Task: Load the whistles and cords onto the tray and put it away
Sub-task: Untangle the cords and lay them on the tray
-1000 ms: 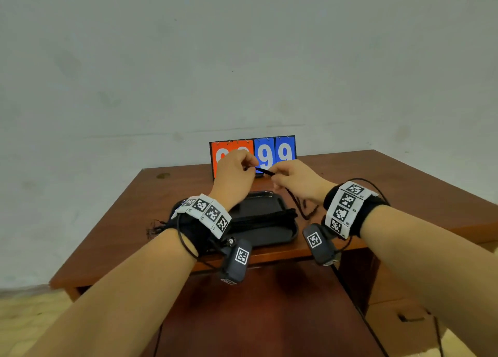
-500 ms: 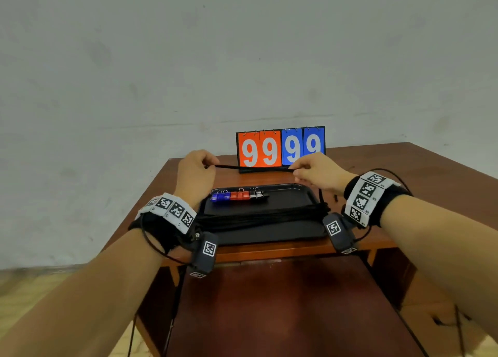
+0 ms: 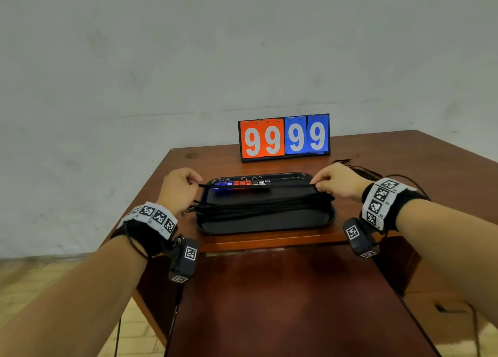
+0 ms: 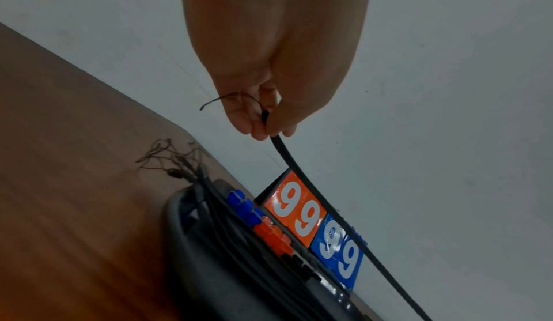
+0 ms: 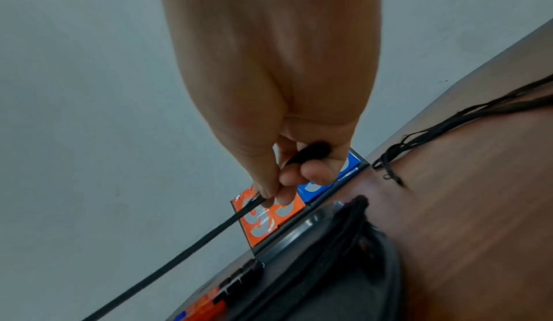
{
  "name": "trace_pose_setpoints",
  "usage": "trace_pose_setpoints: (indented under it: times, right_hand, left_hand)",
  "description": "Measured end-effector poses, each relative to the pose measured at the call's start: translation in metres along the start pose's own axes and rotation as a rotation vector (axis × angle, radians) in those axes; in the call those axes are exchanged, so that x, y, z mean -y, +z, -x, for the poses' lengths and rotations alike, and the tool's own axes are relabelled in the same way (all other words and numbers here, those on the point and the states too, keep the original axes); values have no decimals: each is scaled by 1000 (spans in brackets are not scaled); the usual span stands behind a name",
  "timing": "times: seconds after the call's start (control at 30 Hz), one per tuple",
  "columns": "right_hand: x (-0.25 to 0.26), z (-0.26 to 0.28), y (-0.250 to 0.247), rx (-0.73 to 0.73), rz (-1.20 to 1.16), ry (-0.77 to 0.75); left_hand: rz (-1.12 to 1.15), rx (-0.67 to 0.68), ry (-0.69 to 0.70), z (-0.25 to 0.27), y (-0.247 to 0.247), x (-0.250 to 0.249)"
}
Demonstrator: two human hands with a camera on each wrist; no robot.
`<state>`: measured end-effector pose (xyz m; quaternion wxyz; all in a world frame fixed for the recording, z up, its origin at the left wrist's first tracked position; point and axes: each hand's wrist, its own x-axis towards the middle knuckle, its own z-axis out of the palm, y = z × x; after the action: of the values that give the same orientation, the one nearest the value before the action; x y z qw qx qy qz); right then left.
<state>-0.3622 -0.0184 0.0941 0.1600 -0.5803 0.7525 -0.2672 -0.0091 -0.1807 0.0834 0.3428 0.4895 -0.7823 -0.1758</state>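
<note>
A black tray point(image 3: 265, 223) lies on the brown table point(image 3: 398, 162). Blue, red and silver whistles point(image 3: 241, 183) sit in a row along its far side. Several black cords point(image 3: 264, 207) lie stretched across its middle. My left hand point(image 3: 181, 185) and right hand point(image 3: 335, 181) each pinch one end of a black cord point(image 3: 258, 186) held taut just above the tray. In the left wrist view my left hand point(image 4: 266, 127) pinches the cord point(image 4: 329, 210). In the right wrist view the right hand point(image 5: 270, 194) pinches the cord point(image 5: 191, 245) near its looped end.
A flip scoreboard point(image 3: 284, 138) showing 9999 stands behind the tray. More loose black cords point(image 3: 358, 168) lie on the table right of the tray, also seen as cords point(image 5: 454, 132) in the right wrist view. The table's front edge is close to my wrists.
My hands have drawn apart and come down towards me, stretching the cord from in front of the scoreboard to just above the tray.
</note>
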Motion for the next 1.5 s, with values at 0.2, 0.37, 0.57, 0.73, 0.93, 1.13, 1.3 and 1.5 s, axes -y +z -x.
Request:
trace_pose_setpoints:
  times: [0.2, 0.37, 0.57, 0.73, 0.93, 1.13, 1.3, 1.5]
  right_hand:
    - [-20, -5, 9, 9, 71, 37]
    - [-26, -6, 14, -38, 127, 58]
    - [-26, -7, 18, -66, 158, 68]
    - [-27, -7, 22, -68, 166, 89]
    - [-26, -6, 25, -75, 219, 87]
    - [-23, -11, 23, -53, 307, 119]
    - [-12, -17, 29, 147, 506, 53]
    - [-9, -22, 33, 287, 534, 49]
  left_hand:
    - [-64, 148, -26, 6, 7, 17]
    - [-101, 238, -24, 9, 10, 23]
    - [-128, 238, -20, 12, 15, 21]
    - [-141, 236, 3, 14, 16, 20]
    - [-191, 229, 2, 15, 16, 22]
    - [-322, 251, 89, 12, 19, 16]
    - [-467, 491, 121, 8, 26, 3]
    - [-539, 486, 134, 3, 36, 3]
